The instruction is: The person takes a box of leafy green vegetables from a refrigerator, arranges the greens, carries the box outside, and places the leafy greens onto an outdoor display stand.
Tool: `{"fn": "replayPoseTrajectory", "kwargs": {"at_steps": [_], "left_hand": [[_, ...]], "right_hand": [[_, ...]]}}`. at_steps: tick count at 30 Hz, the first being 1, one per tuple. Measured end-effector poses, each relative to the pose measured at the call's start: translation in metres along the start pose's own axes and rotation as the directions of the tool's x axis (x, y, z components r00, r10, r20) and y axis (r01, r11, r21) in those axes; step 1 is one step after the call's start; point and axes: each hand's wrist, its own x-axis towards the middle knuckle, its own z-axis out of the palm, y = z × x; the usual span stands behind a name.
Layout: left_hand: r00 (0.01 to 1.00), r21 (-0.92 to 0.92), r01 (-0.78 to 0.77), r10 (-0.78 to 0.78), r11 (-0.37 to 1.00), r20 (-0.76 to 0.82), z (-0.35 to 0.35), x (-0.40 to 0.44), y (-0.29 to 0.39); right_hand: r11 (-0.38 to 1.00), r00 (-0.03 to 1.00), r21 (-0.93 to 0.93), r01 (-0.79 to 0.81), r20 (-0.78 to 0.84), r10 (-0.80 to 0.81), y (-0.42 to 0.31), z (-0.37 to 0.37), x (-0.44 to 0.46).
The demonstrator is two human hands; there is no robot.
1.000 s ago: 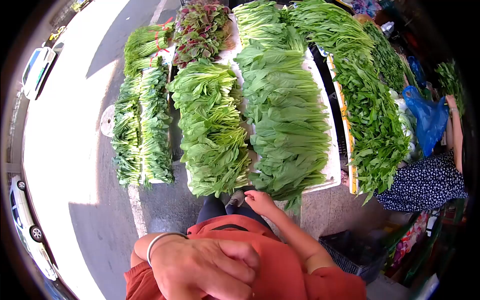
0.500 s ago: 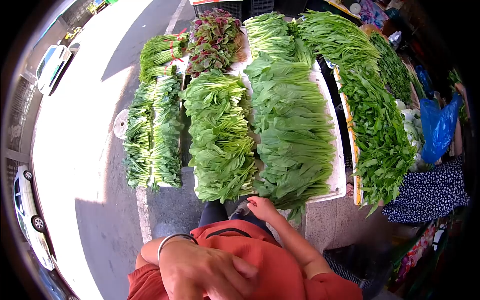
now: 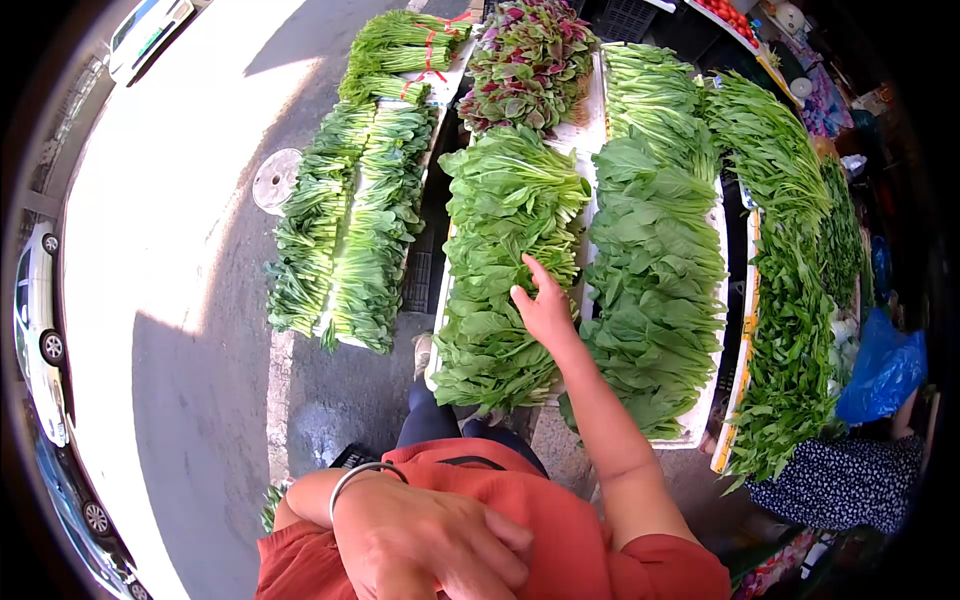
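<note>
My right hand (image 3: 548,312) reaches over the middle row of leafy greens (image 3: 490,330), thumb and index finger apart, the other fingers bent. Nothing shows in its grasp; whether the fingertip touches a leaf I cannot tell. Close to the camera, in front of my chest, is my left hand (image 3: 435,535) with a silver bangle (image 3: 345,485) at the wrist. Its fingers are curled together, and the bottom edge cuts them off, so anything inside is hidden. Broad-leaf greens (image 3: 655,290) lie in a neighbouring row to the right of my right forearm.
Two rows of dark greens (image 3: 385,215) lie at left, below red-tied bundles (image 3: 400,55). Red-purple amaranth (image 3: 530,65) sits at the back. More greens (image 3: 785,330) fill the right tray, beside a blue plastic bag (image 3: 880,370) and a person's patterned clothing (image 3: 835,485). Cars (image 3: 45,330) stand beside the road.
My right hand has moved forward from the stall's near edge to above the middle greens. My view has shifted, so the stall appears further right. The left hand stays near my chest.
</note>
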Motion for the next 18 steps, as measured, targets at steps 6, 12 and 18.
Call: {"fn": "replayPoseTrajectory", "kwargs": {"at_steps": [6,12,18], "left_hand": [[0.996,-0.011,0.072,-0.073,0.997,-0.060,-0.076,-0.037,0.048],[0.979,0.003,0.175,-0.173,0.985,-0.108,-0.162,-0.072,0.077],[0.911,-0.055,0.384,-0.388,0.922,-0.142,-0.219,-0.096,0.065]], "right_hand": [[0.866,0.948,-0.389,-0.313,-0.187,0.258,-0.004,0.057,0.164],[0.640,0.859,-0.611,-0.466,-0.138,0.494,0.030,0.076,0.261],[0.605,0.851,-0.645,-0.467,-0.140,0.507,0.067,0.079,0.313]]}}
